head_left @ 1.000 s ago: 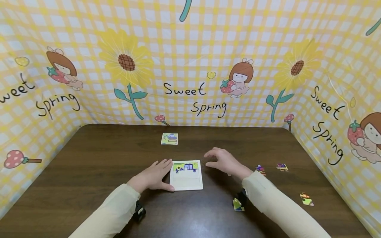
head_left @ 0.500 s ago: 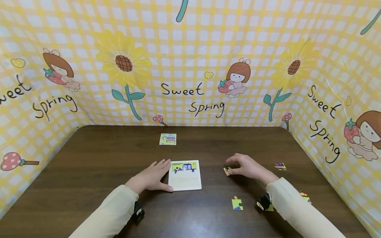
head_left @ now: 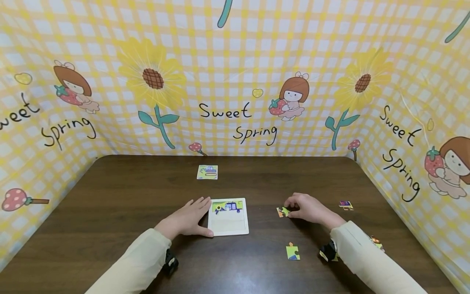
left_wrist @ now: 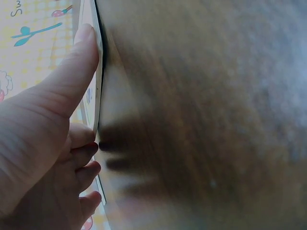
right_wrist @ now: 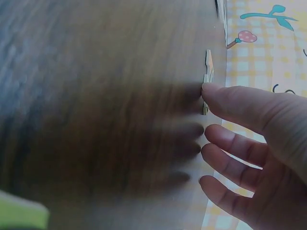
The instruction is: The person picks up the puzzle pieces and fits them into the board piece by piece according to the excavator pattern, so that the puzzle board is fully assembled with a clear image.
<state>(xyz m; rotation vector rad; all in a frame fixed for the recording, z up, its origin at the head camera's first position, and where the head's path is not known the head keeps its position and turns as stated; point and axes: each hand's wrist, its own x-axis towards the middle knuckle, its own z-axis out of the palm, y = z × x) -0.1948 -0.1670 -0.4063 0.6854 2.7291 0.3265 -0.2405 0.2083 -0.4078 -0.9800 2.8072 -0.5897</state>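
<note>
In the head view, a white puzzle tray lies mid-table with a strip of blue truck picture along its far side. My left hand rests along its left edge, fingers straight and spread, the thumb at the near corner. To the right, my right hand pinches a green jigsaw piece low over the table. An orange-and-white piece lies against or just under it; the right wrist view shows the thumb on the piece's edge.
A small picture card lies behind the tray. Loose jigsaw pieces lie on the right: a green one near the front, a purple one, and an orange-green one partly behind the sleeve. Patterned cloth walls the table.
My right hand has moved right from beside the tray to the jigsaw pieces, then slightly further right, bringing the green piece into sight. The left hand has stayed on the tray.
</note>
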